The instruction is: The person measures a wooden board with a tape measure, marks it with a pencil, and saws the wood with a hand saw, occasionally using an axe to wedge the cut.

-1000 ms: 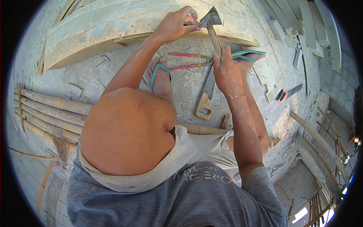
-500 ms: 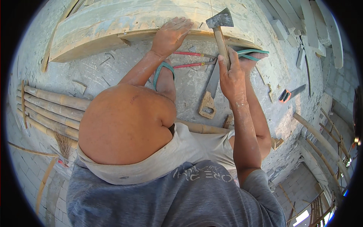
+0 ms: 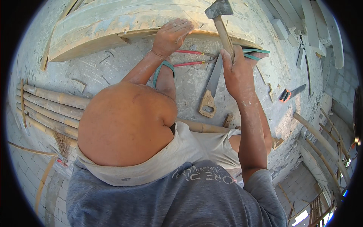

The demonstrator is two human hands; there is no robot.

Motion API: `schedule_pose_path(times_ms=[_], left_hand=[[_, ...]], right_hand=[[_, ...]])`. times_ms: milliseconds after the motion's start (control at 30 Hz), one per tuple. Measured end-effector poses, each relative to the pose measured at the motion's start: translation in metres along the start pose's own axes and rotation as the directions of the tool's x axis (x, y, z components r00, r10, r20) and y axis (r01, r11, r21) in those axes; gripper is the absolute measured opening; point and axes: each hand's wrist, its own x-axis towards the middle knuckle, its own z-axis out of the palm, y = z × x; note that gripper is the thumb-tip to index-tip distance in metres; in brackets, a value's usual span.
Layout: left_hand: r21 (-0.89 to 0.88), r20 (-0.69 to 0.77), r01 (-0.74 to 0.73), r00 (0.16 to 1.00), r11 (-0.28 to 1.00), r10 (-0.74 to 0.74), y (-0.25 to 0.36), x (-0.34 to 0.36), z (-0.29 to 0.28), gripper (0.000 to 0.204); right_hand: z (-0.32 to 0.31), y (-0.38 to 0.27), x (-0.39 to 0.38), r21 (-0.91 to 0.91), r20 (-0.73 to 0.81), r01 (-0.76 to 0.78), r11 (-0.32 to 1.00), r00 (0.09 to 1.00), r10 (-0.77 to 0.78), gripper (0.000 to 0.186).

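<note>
My left hand [image 3: 171,38] lies open, fingers stretched out and close together, on the near edge of a pale, weathered wooden board [image 3: 87,32] across the top of the view. My right hand [image 3: 238,73] grips the wooden handle of a dark-headed hatchet [image 3: 219,9], whose head is raised over the board, right of my left hand. Between my feet, on the dusty concrete, lie a red-handled cutter tool [image 3: 189,64] and a wooden-handled saw [image 3: 207,103]. A smaller orange-handled saw [image 3: 285,94] lies off to the right.
Bamboo poles [image 3: 56,98] lie at left beside a twig broom [image 3: 61,143]. Pale planks and blocks [image 3: 314,26] are piled at upper right. Bamboo scaffolding [image 3: 321,125] stands at lower right. Small offcuts and nails are scattered on the concrete.
My left hand has come down from a pinch beside the hatchet head and flattened on the board. My right hand has shifted rightward; in the last half-second the hatchet head rose higher.
</note>
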Motion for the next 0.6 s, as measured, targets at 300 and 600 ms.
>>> schedule_pose_path(times_ms=[300, 600], left_hand=[[0.002, 0.011, -0.011, 1.000, 1.000, 0.011, 0.008, -0.001, -0.004, 0.025], [-0.048, 0.001, 0.007, 1.000, 0.999, -0.006, 0.007, 0.005, -0.004, 0.025]], right_hand=[[0.015, 0.018, 0.006, -0.195, 0.085, 0.059, 0.979, 0.995, -0.044, 0.036], [0.019, 0.009, 0.012, -0.232, 0.142, -0.065, 0.971, 0.985, 0.100, 0.033]])
